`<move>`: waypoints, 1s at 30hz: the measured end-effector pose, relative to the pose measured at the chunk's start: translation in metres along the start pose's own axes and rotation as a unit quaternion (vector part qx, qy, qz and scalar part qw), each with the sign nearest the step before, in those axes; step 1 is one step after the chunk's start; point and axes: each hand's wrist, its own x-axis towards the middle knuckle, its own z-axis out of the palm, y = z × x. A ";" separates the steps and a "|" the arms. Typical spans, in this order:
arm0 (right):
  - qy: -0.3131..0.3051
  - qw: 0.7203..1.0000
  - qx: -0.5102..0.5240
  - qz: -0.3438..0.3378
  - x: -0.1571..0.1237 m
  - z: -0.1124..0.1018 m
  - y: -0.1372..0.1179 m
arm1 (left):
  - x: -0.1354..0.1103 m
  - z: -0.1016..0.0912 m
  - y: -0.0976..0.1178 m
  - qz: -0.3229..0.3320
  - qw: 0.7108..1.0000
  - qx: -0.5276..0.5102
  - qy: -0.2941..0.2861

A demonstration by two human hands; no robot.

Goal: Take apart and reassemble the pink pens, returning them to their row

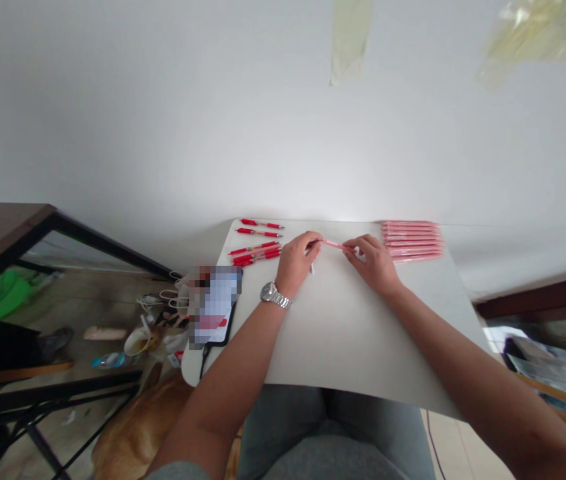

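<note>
A slim pink pen-like stick (333,245) is held level above the white table (343,333), pinched at its two ends. My left hand (299,259), with a metal watch on the wrist, has its fingers closed on the left end. My right hand (373,262) pinches the right end between thumb and fingers. Under the left fingers a small white piece (312,269) shows, mostly hidden. Right of my right hand lies a row of similar pink sticks (413,239), seemingly in clear plastic. Left of my left hand, several red pens (259,233) lie spaced apart.
A phone (223,320) with a cable lies at the table's left edge. A wall (283,133) stands right behind the table. A tan dog (143,427) lies on the floor at lower left, near a cup (137,341) and clutter. A dark-framed table (7,227) stands left.
</note>
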 end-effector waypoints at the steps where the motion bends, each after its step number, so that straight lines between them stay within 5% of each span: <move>1: -0.001 1.000 0.002 0.002 0.000 0.000 0.000 | 0.000 -0.001 0.000 0.001 1.000 0.003 0.001; 12: 0.023 0.999 0.028 0.015 0.003 0.000 -0.002 | 0.001 -0.008 0.005 0.034 0.980 0.194 0.022; 18: 0.040 0.988 0.110 0.096 0.003 0.000 -0.007 | 0.000 -0.005 0.001 0.045 0.974 0.221 -0.007; 30: 0.030 0.977 0.181 0.106 0.001 0.003 -0.007 | -0.002 -0.006 0.007 0.044 0.963 0.265 -0.030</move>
